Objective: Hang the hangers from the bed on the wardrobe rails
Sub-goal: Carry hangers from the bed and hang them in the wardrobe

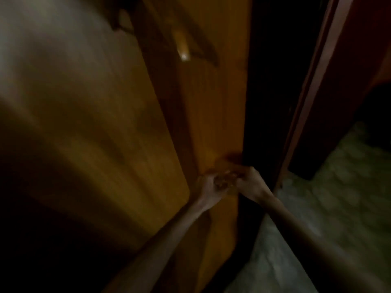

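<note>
Left hand [208, 187]: reaches to the lower edge of the wooden door [215, 115], fingers curled toward the right hand; the blur hides what, if anything, they grasp, so its state cannot be told.

Right hand [250, 182]: meets the left at the door's edge, fingers bent inward around a small dark blurred mass between the two hands; whether it grips this or the door edge cannot be told.

Door: orange-brown wood, standing ajar, its free edge beside a black gap [275, 81] into the wardrobe interior, which shows nothing inside.

Handle [182, 47]: pale, elongated, high on the door, with a bright glint at its lower end.

Frame [313, 85]: reddish-brown upright strip, right of the dark gap.

Left panel [74, 92]: a second wooden surface, lit pale at top, falling to shadow at the bottom.

Floor [317, 208]: pale, greenish, patterned, at lower right beneath the right forearm.

Hangers: not visible anywhere in view; the wardrobe rails are lost in the dark.

Picture dim and motion-blurred throughout.
</note>
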`<state>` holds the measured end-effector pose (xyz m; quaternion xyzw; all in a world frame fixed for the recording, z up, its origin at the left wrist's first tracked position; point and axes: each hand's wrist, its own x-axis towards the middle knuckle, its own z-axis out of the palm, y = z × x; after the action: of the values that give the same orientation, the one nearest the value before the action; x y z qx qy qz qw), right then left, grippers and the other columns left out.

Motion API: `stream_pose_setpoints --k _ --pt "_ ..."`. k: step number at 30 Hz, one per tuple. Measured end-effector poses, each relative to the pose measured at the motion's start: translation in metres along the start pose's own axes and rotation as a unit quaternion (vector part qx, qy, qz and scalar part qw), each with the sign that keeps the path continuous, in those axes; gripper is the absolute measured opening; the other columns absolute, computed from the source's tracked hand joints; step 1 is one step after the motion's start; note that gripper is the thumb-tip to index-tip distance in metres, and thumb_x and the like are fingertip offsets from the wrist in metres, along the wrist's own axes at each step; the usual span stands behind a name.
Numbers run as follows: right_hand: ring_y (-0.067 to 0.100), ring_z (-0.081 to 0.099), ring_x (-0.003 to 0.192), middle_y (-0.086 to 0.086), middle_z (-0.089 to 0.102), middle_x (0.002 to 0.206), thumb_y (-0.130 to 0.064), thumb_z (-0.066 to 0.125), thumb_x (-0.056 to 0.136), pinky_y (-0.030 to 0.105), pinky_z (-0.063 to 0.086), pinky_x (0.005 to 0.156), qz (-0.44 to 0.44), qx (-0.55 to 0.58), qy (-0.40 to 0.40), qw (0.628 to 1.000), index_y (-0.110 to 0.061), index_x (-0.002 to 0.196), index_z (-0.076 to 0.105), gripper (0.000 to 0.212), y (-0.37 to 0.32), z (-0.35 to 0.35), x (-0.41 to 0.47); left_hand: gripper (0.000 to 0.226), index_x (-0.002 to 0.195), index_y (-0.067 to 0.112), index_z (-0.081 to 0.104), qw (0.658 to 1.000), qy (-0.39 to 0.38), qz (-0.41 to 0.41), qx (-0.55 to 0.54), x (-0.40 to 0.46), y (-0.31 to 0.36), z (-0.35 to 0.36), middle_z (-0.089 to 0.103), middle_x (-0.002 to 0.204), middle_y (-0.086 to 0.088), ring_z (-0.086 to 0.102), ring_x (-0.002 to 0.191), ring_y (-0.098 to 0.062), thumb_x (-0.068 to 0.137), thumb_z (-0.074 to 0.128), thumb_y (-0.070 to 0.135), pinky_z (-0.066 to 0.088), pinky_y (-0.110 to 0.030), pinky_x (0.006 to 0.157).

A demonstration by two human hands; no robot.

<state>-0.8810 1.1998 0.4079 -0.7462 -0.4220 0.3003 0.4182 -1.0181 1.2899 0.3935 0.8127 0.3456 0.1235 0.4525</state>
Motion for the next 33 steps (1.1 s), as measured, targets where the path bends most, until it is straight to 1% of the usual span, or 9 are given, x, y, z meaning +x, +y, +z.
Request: stream_pose_setpoints --k 3,6,10,13,18,22,26,30,33 --pt "-0.002 0.067 0.088 -0.014 0.074 0.091 -0.024 0.067 0.088 0.01 0.049 0.072 0.098 -0.01 0.01 0.995 -0.027 0.096 0.077 0.013 0.068 0.019 -0.033 0.007 0.089 0.013 0.065 0.996 -0.072 -0.015 0.049 -0.005 -0.032 0.045 0.07 0.085 -0.006 0.058 0.07 -0.008 0.093 0.068 0.018 0.042 -0.018 0.061" --pt "-0.001 0.068 0.09 -0.011 0.075 0.093 -0.022 0.068 0.086 0.004 0.043 0.067 0.2 0.001 0.022 0.98 -0.023 0.101 0.079 0.019 0.126 0.034 -0.077 0.01 0.091 0.016 0.069 0.983 -0.149 -0.018 0.103 -0.004 -0.059 0.092 0.071 0.081 0.004 0.064 0.073 -0.012 0.086 0.068 0.025 0.053 -0.028 0.069" --pt "0.008 0.069 0.091 -0.005 0.077 0.095 -0.028 0.069 0.084 0.019 0.051 0.078 0.341 0.041 0.075 0.936 -0.024 0.098 0.079 0.017 0.188 0.047 -0.148 0.01 0.093 0.023 0.073 0.941 -0.282 -0.004 0.186 -0.015 -0.076 0.166 0.077 0.087 0.007 0.072 0.083 -0.013 0.088 0.067 0.029 0.058 -0.033 0.078" --pt "0.007 0.062 0.087 -0.004 0.073 0.093 -0.025 0.069 0.086 0.019 0.044 0.078 0.437 0.085 0.12 0.887 -0.02 0.099 0.079 0.017 0.225 0.058 -0.208 0.016 0.096 0.019 0.076 0.905 -0.368 0.017 0.213 -0.03 -0.083 0.223 0.078 0.086 0.004 0.074 0.081 -0.014 0.091 0.063 0.027 0.06 -0.033 0.078" --pt "0.019 0.07 0.09 0.002 0.076 0.095 -0.033 0.067 0.081 0.03 0.056 0.081 0.592 0.147 0.166 0.775 -0.026 0.088 0.077 0.014 0.284 0.084 -0.333 0.015 0.079 0.024 0.071 0.808 -0.519 -0.003 0.278 -0.074 -0.094 0.315 0.078 0.078 0.003 0.075 0.074 -0.015 0.091 0.063 0.023 0.062 -0.036 0.078" --pt "0.025 0.071 0.076 0.013 0.075 0.083 -0.021 0.06 0.083 0.032 0.056 0.069 0.669 0.227 0.237 0.667 -0.01 0.083 0.076 0.019 0.304 0.112 -0.435 0.024 0.069 0.025 0.069 0.742 -0.585 0.007 0.328 -0.123 -0.094 0.381 0.076 0.069 0.004 0.076 0.07 -0.014 0.092 0.062 0.017 0.063 -0.036 0.08" --pt "0.03 0.072 0.076 0.017 0.076 0.087 -0.02 0.058 0.087 0.041 0.061 0.078 0.694 0.344 0.296 0.559 -0.003 0.088 0.076 0.025 0.316 0.148 -0.523 0.021 0.08 0.023 0.07 0.68 -0.632 0.037 0.369 -0.179 -0.075 0.443 0.077 0.073 0.001 0.075 0.071 -0.013 0.096 0.06 0.016 0.063 -0.034 0.079" --pt "0.022 0.064 0.066 0.013 0.073 0.082 -0.018 0.06 0.09 0.038 0.059 0.072 0.691 0.404 0.369 0.473 -0.004 0.089 0.075 0.021 0.321 0.171 -0.595 0.017 0.094 0.008 0.075 0.647 -0.651 0.057 0.394 -0.233 -0.045 0.511 0.077 0.078 -0.008 0.073 0.065 -0.016 0.096 0.059 0.012 0.06 -0.026 0.066" --pt "0.021 0.059 0.061 0.012 0.07 0.079 -0.018 0.06 0.092 0.035 0.053 0.065 0.682 0.442 0.415 0.41 -0.002 0.09 0.074 0.021 0.328 0.179 -0.644 0.015 0.093 0.012 0.071 0.619 -0.659 0.079 0.419 -0.266 -0.016 0.555 0.076 0.079 -0.008 0.069 0.06 -0.013 0.098 0.058 0.011 0.055 -0.021 0.053"
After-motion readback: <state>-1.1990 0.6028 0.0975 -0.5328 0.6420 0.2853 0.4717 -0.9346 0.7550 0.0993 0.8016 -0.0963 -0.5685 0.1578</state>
